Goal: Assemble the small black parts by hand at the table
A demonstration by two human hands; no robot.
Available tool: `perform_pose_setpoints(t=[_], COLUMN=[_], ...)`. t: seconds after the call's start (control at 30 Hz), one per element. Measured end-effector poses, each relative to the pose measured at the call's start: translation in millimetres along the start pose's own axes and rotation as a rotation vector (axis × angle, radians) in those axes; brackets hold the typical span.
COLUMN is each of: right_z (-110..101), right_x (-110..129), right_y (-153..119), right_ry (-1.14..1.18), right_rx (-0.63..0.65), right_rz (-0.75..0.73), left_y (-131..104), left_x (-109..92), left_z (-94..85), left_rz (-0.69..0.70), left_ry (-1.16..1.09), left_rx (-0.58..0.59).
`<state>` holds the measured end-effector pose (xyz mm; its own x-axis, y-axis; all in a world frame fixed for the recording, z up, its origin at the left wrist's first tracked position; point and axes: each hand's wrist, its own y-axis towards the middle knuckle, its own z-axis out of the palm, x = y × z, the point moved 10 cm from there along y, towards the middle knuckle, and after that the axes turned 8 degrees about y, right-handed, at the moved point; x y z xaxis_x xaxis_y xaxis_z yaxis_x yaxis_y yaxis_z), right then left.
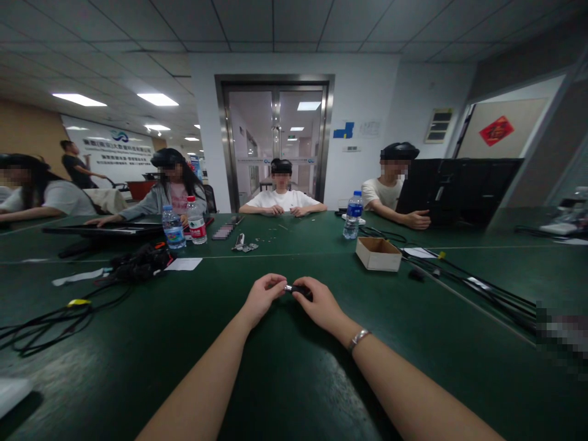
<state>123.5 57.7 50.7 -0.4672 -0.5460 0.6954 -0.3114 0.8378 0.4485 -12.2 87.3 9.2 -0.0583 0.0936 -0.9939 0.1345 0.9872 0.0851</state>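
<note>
Cylinder (294, 288) between left fingers (275, 281), closed on silver end, and right fingers (309, 282), closed round black end. Over green worktop (294, 367).

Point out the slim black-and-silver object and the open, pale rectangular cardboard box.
Slim black-and-silver object (288, 288): head view, on its silver part.
Open, pale rectangular cardboard box (384, 263): head view, on its front wall.
</note>
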Motion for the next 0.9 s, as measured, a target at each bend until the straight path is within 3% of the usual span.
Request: perform_pose_setpoints(t=[0.2, 0.43, 0.57, 0.7, 0.9], right_z=[-1, 0, 0, 0, -2], right_x=[-2, -1, -2, -1, -1], right_y=[0, 1, 1, 1, 1], right_ry=[0.001, -0.002, -0.012, -0.011, 0.003], right_rx=[-0.018, -0.015, -0.027, -0.021, -0.018], right_rz=[0.000, -0.005, -0.007, -0.005, 0.018], left_y=[2, 6, 7, 5, 0], left_x=[0, 9, 14, 9, -6], left_z=[-5.7, -0.6, 1.8, 7.1, 10.4], left_rz=[0.043, -0.023, -0.057, 0.002, 0.054], left_ry=[-0.018, -0.088, 0.059, 0.246, 0.168], left_rx=[-0.050, -0.032, -0.046, -0.014, 0.047])
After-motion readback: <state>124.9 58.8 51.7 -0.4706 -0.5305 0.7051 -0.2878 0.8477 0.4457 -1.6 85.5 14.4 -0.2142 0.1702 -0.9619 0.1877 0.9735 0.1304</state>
